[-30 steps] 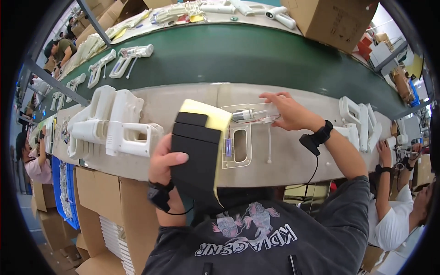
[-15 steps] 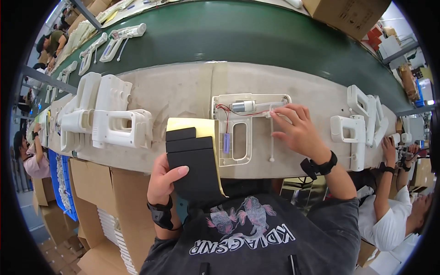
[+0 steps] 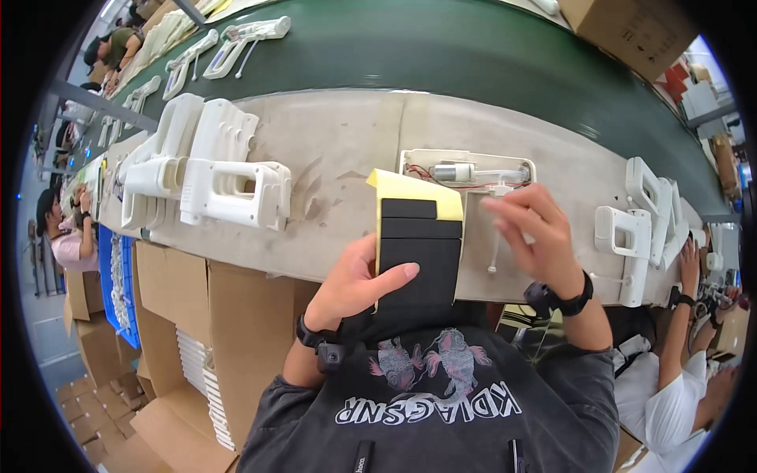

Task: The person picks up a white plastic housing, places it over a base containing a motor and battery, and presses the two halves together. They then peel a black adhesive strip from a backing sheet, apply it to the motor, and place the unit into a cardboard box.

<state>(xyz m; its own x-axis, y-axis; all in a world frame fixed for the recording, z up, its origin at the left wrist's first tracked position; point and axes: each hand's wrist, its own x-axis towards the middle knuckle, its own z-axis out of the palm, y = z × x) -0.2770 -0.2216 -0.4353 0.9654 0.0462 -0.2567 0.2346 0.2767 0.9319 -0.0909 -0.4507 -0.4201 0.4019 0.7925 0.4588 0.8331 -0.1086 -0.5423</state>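
Factory line setup, with a worn beige table (image 3: 339, 158) curving across the middle of the frame and a dark green conveyor belt (image 3: 441, 55) running behind it.

Dead center, the left hand (image 3: 355, 284) holds a yellow sheet of black foam pads (image 3: 418, 244) tilted up at the table's near edge, thumb pressed across the black front and fingers wrapped behind, so that grip is clamped on the sheet. Just right of it, the right hand (image 3: 532, 236) hovers over an open white plastic housing (image 3: 473, 197) lying flat on the table. Its fingers are loosely curled and drawn together; can't tell if they're pinching anything. Inside the housing's top edge sits a small silver motor (image 3: 451, 171) with red wires beside it.

Further out, a cluster of white handle-shaped shells (image 3: 213, 177) stands at left on the table, and more white shells (image 3: 639, 213) at right. Cardboard boxes (image 3: 189, 315) sit under the table at lower left. Another person's hand (image 3: 692, 260) shows at the far right edge.
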